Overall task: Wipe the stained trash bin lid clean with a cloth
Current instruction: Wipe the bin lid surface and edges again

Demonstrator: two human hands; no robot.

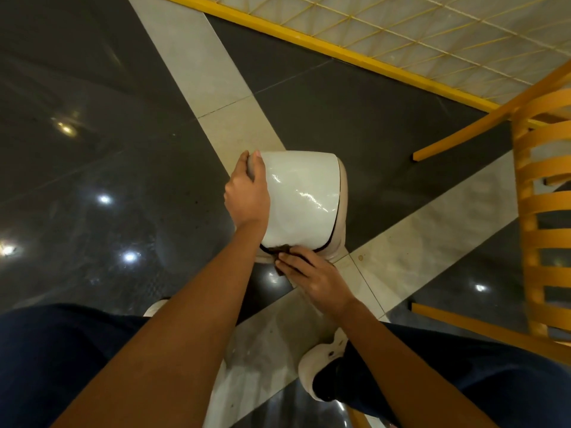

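A small white trash bin stands on the floor, its glossy white lid (pixel 301 196) facing me with bright glints on it. The beige bin body (pixel 341 217) shows along the lid's right side. My left hand (pixel 247 193) grips the lid's left edge, fingers curled over the far corner. My right hand (pixel 312 274) presses a dark brown cloth (pixel 279 251) against the lid's near edge; most of the cloth is hidden under the fingers.
A yellow wooden chair (pixel 539 217) stands close on the right, its legs reaching toward the bin. A yellow-framed panel (pixel 340 54) runs across the back. The floor is dark glossy tile with pale bands (pixel 216 88). My white shoe (pixel 321 366) is below the bin.
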